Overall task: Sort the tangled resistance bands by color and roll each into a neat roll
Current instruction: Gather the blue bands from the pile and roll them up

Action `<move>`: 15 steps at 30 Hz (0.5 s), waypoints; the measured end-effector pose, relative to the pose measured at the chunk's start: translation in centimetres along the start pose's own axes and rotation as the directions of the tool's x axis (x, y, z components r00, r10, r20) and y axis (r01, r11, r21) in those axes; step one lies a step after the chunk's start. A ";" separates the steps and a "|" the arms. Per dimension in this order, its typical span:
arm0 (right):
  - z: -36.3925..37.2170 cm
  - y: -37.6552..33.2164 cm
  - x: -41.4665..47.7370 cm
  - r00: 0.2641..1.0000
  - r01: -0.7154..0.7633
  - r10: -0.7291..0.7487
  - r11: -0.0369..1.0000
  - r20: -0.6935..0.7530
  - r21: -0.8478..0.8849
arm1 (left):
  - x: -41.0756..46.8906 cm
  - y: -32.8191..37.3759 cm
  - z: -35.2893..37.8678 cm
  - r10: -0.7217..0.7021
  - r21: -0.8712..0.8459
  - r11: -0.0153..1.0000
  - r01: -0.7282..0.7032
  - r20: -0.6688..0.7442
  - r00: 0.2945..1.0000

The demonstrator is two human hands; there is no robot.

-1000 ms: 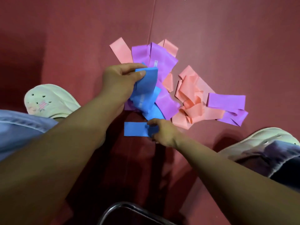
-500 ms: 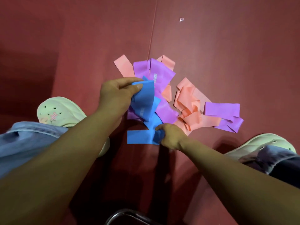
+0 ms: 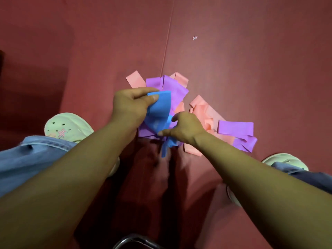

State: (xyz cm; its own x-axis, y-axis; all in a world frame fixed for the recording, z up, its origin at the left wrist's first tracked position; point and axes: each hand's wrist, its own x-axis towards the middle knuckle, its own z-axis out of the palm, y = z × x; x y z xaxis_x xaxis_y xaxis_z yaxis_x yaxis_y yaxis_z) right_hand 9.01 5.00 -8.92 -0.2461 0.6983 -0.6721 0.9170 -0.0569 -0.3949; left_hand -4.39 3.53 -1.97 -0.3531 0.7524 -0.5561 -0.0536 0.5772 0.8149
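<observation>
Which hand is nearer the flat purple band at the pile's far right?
Right. The right hand is just left of that purple band, holding the lower end of the blue band; the left hand grips its top, farther left.

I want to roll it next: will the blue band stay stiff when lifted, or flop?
Probably floppy: the blue band curves and sags where the left hand pinches it, its tail dangling below the right hand. Likely light: a thumb pinch carries it. It may snag the purple bands beneath.
</observation>
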 end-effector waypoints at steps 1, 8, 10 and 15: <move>-1.3 -0.6 -0.3 1.000 -0.002 0.002 0.999 -0.008 -0.039 | -0.5 0.8 0.1 0.011 -0.003 1.000 -0.011 0.000 1.000; -11.3 -3.7 -6.2 0.984 0.030 -0.016 0.996 -0.176 0.079 | -4.1 7.5 0.6 0.104 -0.054 0.993 -0.105 -0.029 0.994; -13.6 -4.0 -8.2 0.953 0.066 -0.011 0.983 -0.301 0.173 | -4.8 8.8 0.8 0.114 -0.074 0.990 -0.118 -0.058 0.992; -16.8 -4.1 -12.8 0.734 0.218 -0.021 0.954 -0.678 0.206 | -6.3 10.2 2.3 0.034 -0.141 0.989 -0.050 -0.114 0.993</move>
State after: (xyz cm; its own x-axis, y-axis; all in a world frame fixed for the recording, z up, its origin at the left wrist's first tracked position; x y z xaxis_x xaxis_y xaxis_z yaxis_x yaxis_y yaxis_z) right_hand 13.66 8.29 11.82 0.0127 0.9981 -0.0603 0.7564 -0.0490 -0.6523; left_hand -0.53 5.43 9.50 -0.4589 0.7304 -0.5059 -0.1673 0.4882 0.8566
